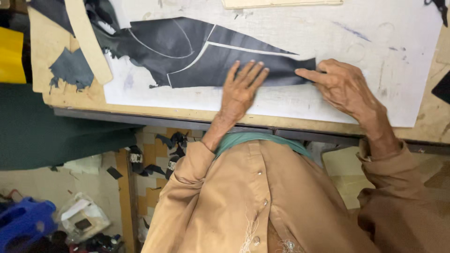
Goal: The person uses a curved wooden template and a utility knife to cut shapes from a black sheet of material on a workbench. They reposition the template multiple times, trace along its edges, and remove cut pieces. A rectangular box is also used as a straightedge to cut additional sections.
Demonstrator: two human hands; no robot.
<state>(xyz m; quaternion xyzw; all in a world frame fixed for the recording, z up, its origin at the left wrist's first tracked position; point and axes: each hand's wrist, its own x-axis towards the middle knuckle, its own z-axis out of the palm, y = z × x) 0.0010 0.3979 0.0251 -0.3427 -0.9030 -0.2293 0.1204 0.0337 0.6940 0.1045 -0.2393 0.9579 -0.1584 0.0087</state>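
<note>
Head view: left hand [241, 89] presses flat, fingers spread, on the dark leather piece [197, 54] lying on the white cutting board [375, 37]; right hand [340, 84] pins its narrow tip with one finger, gripping nothing. Uneven pressure could likely shift or wrinkle the leather

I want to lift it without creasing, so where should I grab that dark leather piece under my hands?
Probably pinch the narrow right tip of the dark leather piece from the right, beside your right hand. It lies flat there, near the white board's bare area; the left hand presses its middle.
</note>
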